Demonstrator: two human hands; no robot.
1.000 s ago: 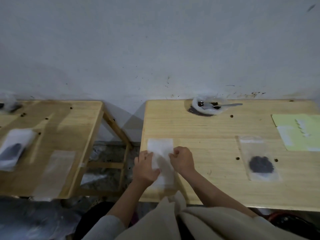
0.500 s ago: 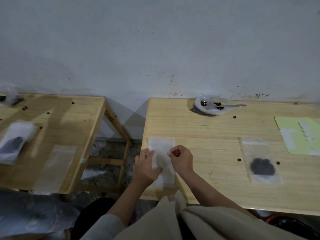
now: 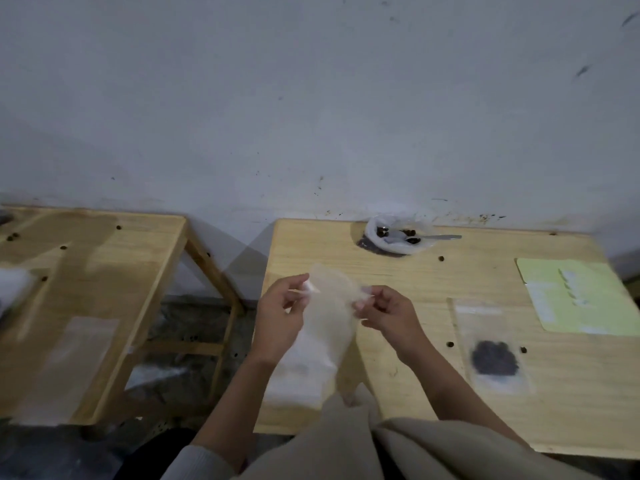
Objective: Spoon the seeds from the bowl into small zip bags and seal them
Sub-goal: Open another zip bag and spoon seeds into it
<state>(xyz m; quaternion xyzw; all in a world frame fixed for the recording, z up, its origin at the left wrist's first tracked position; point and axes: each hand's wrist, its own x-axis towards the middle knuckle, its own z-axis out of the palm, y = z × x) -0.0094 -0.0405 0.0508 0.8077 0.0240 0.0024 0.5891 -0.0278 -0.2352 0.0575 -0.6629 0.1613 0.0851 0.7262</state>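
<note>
An empty clear zip bag (image 3: 329,306) hangs between both hands above the near left part of the right wooden table (image 3: 433,278). My left hand (image 3: 280,320) pinches its top left edge. The top right edge is pinched by my right hand (image 3: 388,313). A small stack of more empty bags (image 3: 298,379) lies on the table under it. The clear bowl (image 3: 398,237) with a few dark seeds stands at the table's far edge, a metal spoon (image 3: 436,238) resting in it. A filled bag with dark seeds (image 3: 491,351) lies flat to the right.
A pale green sheet (image 3: 575,296) lies at the right table's far right. The left wooden table (image 3: 104,258) carries a clear empty bag (image 3: 69,362) and another bag at its left edge. Between the tables is a gap over dark floor. A grey wall rises behind.
Both hands have lifted one bag off the stack on the table and moved apart, now holding its top by both edges. The view has tilted slightly.
</note>
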